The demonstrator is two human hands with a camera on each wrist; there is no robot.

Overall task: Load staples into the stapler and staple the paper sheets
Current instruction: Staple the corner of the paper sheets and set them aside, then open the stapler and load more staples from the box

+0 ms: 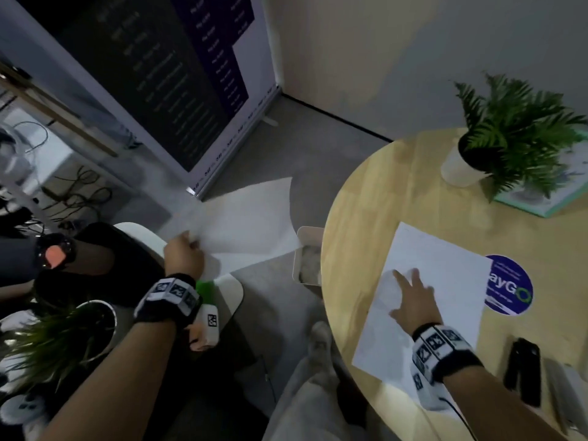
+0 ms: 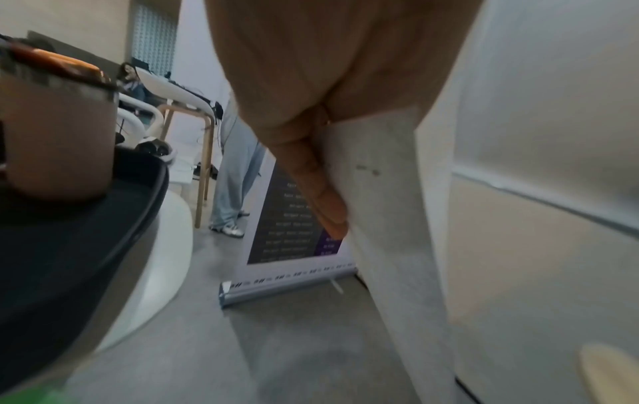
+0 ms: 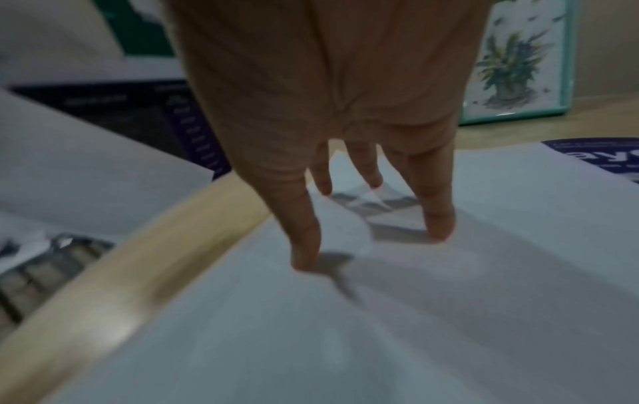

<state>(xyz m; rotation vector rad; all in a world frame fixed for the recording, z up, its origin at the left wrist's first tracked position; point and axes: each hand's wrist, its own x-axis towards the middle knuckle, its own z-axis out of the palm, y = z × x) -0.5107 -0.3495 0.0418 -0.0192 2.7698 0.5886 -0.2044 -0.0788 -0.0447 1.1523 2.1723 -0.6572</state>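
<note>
My left hand [image 1: 183,253] pinches a white paper sheet [image 1: 248,224] by its corner, off the table's left side and above the floor. The left wrist view shows my fingers [image 2: 318,191] lying along that sheet [image 2: 387,191]. My right hand [image 1: 413,300] rests with straight, spread fingers on a second white sheet [image 1: 445,265] lying on the round wooden table [image 1: 366,198]. In the right wrist view my fingertips [image 3: 304,259] press down on this sheet [image 3: 380,328]. A black stapler [image 1: 523,370] lies on the table, right of my right wrist.
A potted fern [image 1: 509,128] stands at the table's far side on a teal-framed picture [image 1: 560,202]. A round purple sticker [image 1: 509,284] lies beside the sheet. Left of me are a white chair [image 1: 222,297], another person's arm [image 1: 47,253] and a banner stand [image 1: 159,74].
</note>
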